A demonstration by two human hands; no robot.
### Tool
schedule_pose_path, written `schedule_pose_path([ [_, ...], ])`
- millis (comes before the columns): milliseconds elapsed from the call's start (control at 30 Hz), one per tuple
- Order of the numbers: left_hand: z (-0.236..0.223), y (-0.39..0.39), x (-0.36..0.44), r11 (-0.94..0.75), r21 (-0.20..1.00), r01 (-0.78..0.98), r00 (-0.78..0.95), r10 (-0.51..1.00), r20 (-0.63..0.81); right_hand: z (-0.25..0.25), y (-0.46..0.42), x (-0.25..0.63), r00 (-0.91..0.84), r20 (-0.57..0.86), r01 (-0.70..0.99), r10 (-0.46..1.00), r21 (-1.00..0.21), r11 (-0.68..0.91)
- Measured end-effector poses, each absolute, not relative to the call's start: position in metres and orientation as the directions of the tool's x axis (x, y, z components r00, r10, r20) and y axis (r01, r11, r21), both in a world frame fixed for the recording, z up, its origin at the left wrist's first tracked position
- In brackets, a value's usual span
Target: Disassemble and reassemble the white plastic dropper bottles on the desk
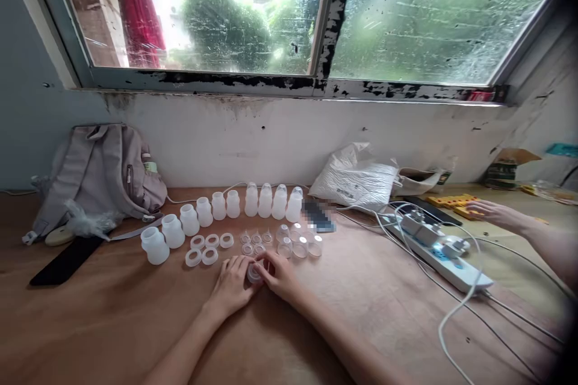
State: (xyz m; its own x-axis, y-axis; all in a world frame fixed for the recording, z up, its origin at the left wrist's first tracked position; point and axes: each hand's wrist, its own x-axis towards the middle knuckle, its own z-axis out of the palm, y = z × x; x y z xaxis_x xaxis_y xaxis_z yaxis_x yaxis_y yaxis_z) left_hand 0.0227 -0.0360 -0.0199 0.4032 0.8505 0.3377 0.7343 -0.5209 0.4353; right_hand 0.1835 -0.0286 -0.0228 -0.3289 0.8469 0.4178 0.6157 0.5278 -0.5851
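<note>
My left hand (235, 280) and my right hand (277, 275) meet low over the wooden table, their fingers closed around a small translucent bottle ring (254, 274). Fingers partly cover it, and I cannot tell whether a nipple sits in it. Just beyond my left hand lie several loose white bottle rings (210, 255). Clear silicone nipples (256, 237) rest in front of my fingertips. To their right are several clear caps (300, 246). Open frosted baby bottles (172, 231) curve along the left, while capped baby bottles (265, 201) stand upright at the back.
A power strip (442, 255) with plugs and looping white cables lies to the right. Another person's hand (497, 216) touches yellow pieces (451, 201) there. A grey backpack (102, 168), a black phone-like slab (67, 261) and a silver bag (354, 177) lie around the bottles.
</note>
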Motion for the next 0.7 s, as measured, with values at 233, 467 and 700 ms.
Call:
schedule_pose_path([
  [233, -0.0147, -0.0269, 0.0275, -0.575, 0.366, 0.732, 0.479, 0.816, 0.324, -0.0283, -0.0211, 0.1814, -0.345, 0.407, 0.623, 0.846, -0.574, 0.531],
  [467, -0.013, -0.0282, 0.0264, -0.63, 0.365, 0.685, 0.488, 0.769, 0.412, -0.0302, -0.0278, 0.1832, -0.34, 0.497, 0.559, 0.799, -0.576, 0.596],
  [700, -0.0109, -0.0344, 0.0243, -0.658, 0.381, 0.65, 0.492, 0.746, 0.449, -0.0269, -0.0298, 0.1808, -0.343, 0.519, 0.525, 0.783, -0.586, 0.618],
])
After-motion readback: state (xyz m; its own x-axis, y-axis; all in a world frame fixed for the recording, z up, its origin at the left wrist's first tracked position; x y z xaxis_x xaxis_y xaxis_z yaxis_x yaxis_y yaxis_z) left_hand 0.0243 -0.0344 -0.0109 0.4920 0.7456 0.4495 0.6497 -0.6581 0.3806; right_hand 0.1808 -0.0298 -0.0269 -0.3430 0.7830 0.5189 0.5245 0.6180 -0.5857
